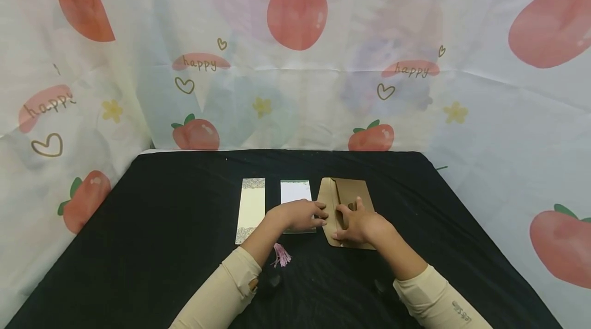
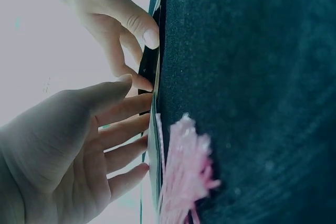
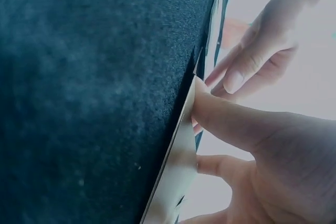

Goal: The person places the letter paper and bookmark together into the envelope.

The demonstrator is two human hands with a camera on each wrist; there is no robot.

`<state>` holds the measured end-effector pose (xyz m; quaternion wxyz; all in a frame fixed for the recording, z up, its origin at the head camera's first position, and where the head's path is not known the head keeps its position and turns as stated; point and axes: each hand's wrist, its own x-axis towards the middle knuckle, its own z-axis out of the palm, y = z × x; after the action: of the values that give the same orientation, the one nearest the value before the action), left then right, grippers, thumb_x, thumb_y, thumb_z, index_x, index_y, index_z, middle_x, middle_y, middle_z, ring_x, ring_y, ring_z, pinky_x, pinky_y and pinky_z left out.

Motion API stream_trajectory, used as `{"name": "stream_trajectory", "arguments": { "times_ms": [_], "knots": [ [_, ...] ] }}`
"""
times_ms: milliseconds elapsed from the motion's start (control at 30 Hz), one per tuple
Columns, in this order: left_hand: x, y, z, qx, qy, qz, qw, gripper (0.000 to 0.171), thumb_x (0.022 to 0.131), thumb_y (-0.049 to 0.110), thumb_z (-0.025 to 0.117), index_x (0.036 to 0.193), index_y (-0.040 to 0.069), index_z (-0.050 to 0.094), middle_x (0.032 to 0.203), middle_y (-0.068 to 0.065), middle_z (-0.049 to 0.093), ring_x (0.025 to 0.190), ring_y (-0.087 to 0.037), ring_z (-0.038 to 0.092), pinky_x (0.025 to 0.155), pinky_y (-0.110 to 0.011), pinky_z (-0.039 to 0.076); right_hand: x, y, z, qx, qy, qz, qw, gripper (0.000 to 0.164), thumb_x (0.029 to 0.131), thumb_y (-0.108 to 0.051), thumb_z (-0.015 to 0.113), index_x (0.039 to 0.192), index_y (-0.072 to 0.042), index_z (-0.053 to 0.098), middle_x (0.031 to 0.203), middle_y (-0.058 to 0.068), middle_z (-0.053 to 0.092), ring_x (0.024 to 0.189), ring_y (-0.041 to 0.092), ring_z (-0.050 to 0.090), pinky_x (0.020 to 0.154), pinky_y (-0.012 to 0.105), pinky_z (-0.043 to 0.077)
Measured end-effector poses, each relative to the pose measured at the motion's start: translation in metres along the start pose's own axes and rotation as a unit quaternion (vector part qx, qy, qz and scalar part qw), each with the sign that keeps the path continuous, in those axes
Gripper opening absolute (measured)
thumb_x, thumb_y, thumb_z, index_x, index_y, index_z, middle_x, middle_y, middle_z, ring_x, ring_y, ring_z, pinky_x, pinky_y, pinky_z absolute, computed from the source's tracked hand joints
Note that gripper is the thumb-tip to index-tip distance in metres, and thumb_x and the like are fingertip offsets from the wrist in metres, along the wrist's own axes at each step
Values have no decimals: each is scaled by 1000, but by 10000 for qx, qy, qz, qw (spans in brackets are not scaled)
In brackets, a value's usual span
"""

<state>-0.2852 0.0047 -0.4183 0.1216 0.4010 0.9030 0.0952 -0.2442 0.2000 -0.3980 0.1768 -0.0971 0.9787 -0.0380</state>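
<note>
A brown paper envelope [image 1: 353,185] lies on the black cloth, its flap [image 1: 329,190] spread out to the left. My right hand [image 1: 362,224] rests on it with fingers spread; thumb and index finger touch near the flap's fold. In the right wrist view, the thumb presses at the edge of the envelope [image 3: 178,166]. My left hand [image 1: 299,214] reaches over a white card [image 1: 295,190] with a green top edge, fingertips at the flap's left side. Its fingers are nearly straight in the left wrist view. A pink tassel [image 1: 282,255] lies below the white card.
Left of the white card lies a long cream card [image 1: 251,208] with patterned ends, partly behind the left forearm. Black cloth [image 1: 184,226] covers the table. A pale curtain [image 1: 295,93] printed with red fruit hangs around the back and sides.
</note>
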Motion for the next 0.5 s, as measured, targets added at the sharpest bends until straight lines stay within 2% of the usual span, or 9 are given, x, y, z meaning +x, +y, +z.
{"name": "stream_trajectory", "arguments": {
  "times_ms": [67,300,500],
  "knots": [
    [0,0,0,-23,2,-9,10000,39,108,33,57,142,17,66,155,-2,50,135,-19,54,111,-33,41,-1,0,-1,-32,-14,-29,10000,81,90,-54,76,152,-13,43,156,45,19,113,54,60,84,61,53],
    [0,-1,0,-22,-52,-25,10000,42,107,36,58,144,16,64,157,-2,48,138,-18,50,113,-33,39,-1,1,-1,41,80,-114,9999,80,87,-52,81,146,-12,45,151,46,28,119,55,57,87,62,51],
    [0,-3,0,-87,-146,-125,9998,43,107,36,58,146,17,62,159,-1,45,140,-18,48,113,-34,38,-2,0,-5,6,310,-122,9994,88,80,-54,86,144,-10,44,148,45,34,113,54,60,81,61,54]
  ]
}}
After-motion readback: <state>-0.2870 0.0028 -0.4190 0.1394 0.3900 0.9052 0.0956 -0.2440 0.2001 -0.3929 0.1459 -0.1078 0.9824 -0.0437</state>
